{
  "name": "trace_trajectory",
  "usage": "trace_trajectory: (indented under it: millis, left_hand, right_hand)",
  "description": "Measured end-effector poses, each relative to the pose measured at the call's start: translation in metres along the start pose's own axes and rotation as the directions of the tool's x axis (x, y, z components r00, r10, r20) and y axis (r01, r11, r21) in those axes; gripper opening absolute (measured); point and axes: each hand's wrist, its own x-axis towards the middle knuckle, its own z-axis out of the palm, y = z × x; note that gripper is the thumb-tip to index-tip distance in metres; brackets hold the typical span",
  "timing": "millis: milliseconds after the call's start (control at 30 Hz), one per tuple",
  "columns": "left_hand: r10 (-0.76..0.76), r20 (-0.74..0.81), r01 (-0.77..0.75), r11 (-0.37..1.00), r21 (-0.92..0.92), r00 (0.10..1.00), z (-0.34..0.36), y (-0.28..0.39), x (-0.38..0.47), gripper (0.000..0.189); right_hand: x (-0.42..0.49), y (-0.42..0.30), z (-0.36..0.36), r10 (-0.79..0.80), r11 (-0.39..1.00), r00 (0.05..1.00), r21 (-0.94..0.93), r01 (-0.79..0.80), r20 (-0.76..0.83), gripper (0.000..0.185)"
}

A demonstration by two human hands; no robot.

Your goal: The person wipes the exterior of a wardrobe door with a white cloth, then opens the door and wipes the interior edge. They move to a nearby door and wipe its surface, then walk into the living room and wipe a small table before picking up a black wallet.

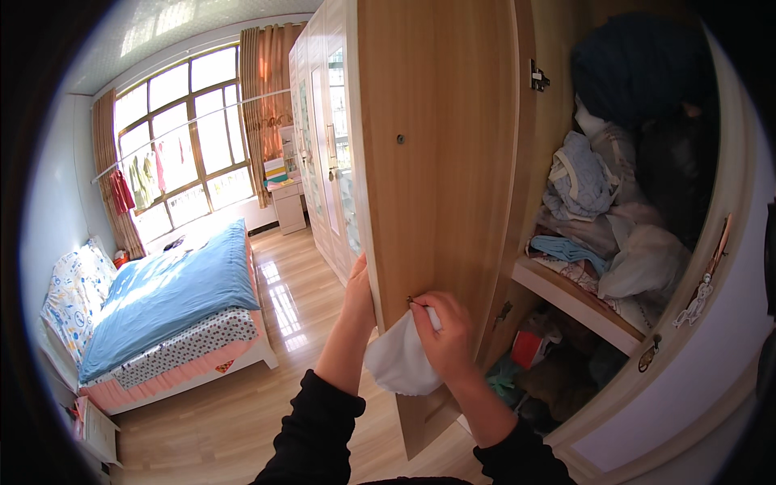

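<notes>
A wooden wardrobe door (448, 200) stands swung out in front of me, its inner face towards me. My left hand (361, 291) is against the door's outer edge and grips it; its fingers are mostly hidden behind the panel. A white cloth (400, 357) hangs from my right hand (445, 330). The thumb and forefinger of that hand pinch at a small metal fitting (410, 299) on the door's inner face, with the cloth draped below. Higher on the panel sits another small round fitting (401, 139).
To the right, the open wardrobe holds a quilted grey-blue fabric bundle (582, 176), plastic bags and a dark bundle (642, 66) above a shelf (576, 303). A second door (685, 364) with a ring pull stands further right. A bed (176, 309) is at left, beyond the wooden floor (224, 424).
</notes>
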Motion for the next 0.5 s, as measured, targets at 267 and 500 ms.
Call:
trace_trajectory:
  millis: [267,500]
  left_hand:
    - [-0.113,0.017,0.112,0.992,0.060,0.993,0.006,0.001,-0.021,0.046]
    - [0.293,0.383,-0.445,0.797,0.409,0.876,0.006,-0.011,-0.041,0.058]
  right_hand:
    - [0.014,0.001,-0.018,-0.314,0.926,0.949,-0.207,0.315,0.039,0.010]
    - [0.017,-0.001,-0.027,-0.334,0.917,0.940,-0.203,0.343,0.075,0.010]
